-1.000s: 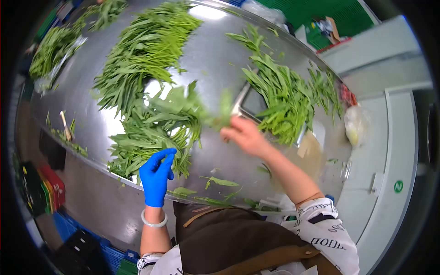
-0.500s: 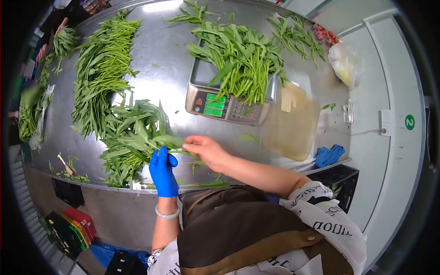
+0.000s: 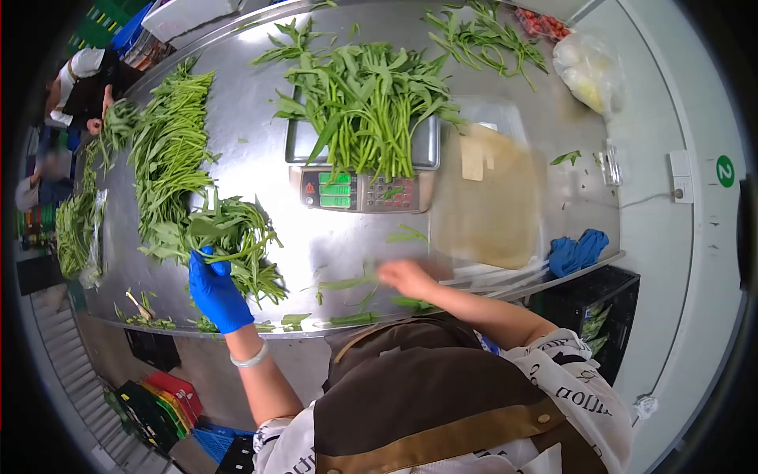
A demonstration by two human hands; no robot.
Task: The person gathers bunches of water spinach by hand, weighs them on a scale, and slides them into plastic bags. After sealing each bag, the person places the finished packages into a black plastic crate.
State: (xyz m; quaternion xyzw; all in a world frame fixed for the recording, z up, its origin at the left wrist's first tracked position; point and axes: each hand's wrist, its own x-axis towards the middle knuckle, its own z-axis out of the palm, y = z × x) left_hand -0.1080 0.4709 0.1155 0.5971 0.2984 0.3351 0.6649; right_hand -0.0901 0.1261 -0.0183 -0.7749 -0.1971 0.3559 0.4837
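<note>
Wide, shiny steel table (image 3: 304,257) is holding long, green, leafy stems (image 3: 170,146) | blue-gloved left hand (image 3: 219,296) is pinching stems beside the near pile (image 3: 259,276), best gently | bare right hand (image 3: 409,280) is looking blurry, well apart; cannot tell its grip

Left hand (image 3: 219,292): blue glove; pale bangle (image 3: 251,355) at the wrist. Right hand (image 3: 407,280): ungloved. White shirt (image 3: 580,395), black lettering printed on the sleeve. Dark brown apron (image 3: 418,395) over it, lighter brown band (image 3: 442,441) across, round metallic-looking studs on the band.
</note>
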